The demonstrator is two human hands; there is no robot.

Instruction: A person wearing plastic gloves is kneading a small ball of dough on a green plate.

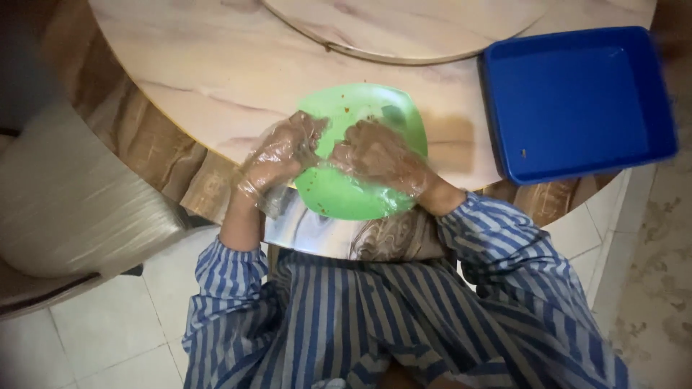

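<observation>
Head view, centre frame: green bowl (pixel 360 191) sat at near edge of round marble-look table (pixel 216 79), flecked w/ red bits. Left hand (pixel 277 155) & right hand (pixel 382 155), both in clear plastic gloves, curled together over bowl; what they pinched, if anything, couldn't be told. Blue rectangular tray (pixel 577 101) lay upper right, apart from bowl.

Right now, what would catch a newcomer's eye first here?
A bright green bowl at the round marble table's near edge, with the left hand and right hand, both in clear plastic gloves, working inside it. To the right sits a blue tray.
</observation>
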